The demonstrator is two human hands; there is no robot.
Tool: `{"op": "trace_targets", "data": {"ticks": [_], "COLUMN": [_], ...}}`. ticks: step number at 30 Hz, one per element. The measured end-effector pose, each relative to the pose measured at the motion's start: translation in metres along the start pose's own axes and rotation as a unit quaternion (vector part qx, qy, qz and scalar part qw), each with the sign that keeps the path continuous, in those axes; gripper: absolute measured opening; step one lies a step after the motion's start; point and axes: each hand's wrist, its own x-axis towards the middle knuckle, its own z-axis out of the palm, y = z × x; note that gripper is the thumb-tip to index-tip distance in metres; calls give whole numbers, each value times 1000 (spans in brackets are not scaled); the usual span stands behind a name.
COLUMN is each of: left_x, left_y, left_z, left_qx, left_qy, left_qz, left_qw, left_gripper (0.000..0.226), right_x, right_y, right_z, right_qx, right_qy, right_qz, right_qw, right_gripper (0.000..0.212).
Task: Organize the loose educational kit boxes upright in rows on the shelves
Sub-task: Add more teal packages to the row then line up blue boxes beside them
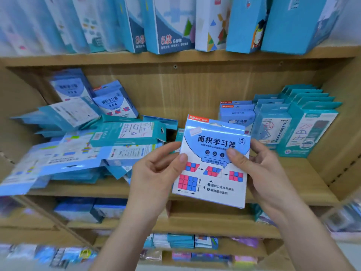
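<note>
I hold a flat blue-and-white kit box (213,178) with pink and blue squares printed on it, upright in front of the middle shelf (304,178). My left hand (156,173) pinches its left edge, thumb on the front. My right hand (261,169) grips its right edge, thumb on the front too. A loose heap of blue and teal kit boxes (93,145) lies toppled on the shelf's left half. Upright rows of kit boxes (283,124) stand at the right.
Tall blue and white boxes (172,24) stand on the shelf above. Lower shelves (205,220) hold more packets. Bare wood shows between the heap and the upright rows, behind the held box. The wooden side panel (343,137) closes the shelf at right.
</note>
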Motion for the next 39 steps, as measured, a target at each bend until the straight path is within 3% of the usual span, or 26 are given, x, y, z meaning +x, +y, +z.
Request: {"op": "trace_targets", "data": {"ticks": [6,11,21,26,28,32,39], "left_x": [-31,-49,-58,-33,-13,52,162], "left_y": [6,5,-4,-23,-36,-55,-116], "left_z": [-43,-64,-51,-9,9,47,105], "left_qx": [1,34,73,156,299,556,811], "left_qy": [39,49,30,-44,-49,-60,-166], "left_qz": [27,42,73,53,84,185,13], "left_qw": [999,997,994,985,949,808,562], "left_gripper": [22,27,30,23,18,21,60], "right_x": [-34,-45,-41,-27,-18,11,74], "right_y": [0,1,-25,-33,-35,-41,-45], "right_z": [48,56,32,-16,-41,-95,-128], "right_qx": [-69,-182,-176,-232,-281,-400,-506], "right_qy": [-18,-44,-85,-11,49,137,54], "right_qz": [-57,-76,-33,-47,-70,-122,-182], "right_qw": [996,979,980,972,956,898,842], "right_gripper": [67,37,28,19,16,23,24]}}
